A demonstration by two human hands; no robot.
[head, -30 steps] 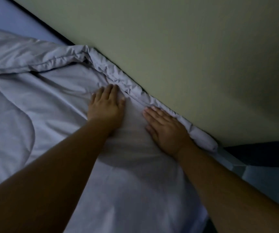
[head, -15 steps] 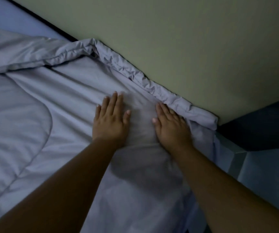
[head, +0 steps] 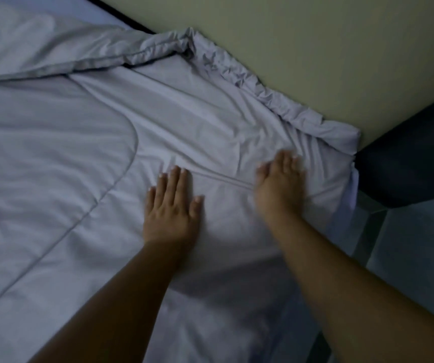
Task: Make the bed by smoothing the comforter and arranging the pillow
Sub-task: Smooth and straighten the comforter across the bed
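Against 0.5 s ago: both hands have slid back from the bunched edge along the wall (head: 315,48), toward 6 o'clock, and lie wider apart. My left hand (head: 170,205) is flat, fingers straight, pressing the comforter (head: 79,153) and gripping nothing. My right hand (head: 278,184), at its 2 o'clock, also lies flat on the cloth. Its fingers look extended, but motion blur smears them. A fold ridge runs between the hands. The comforter's far corner sits at 3 o'clock against the wall. My forearms are cut off at 6 o'clock. Dim light.
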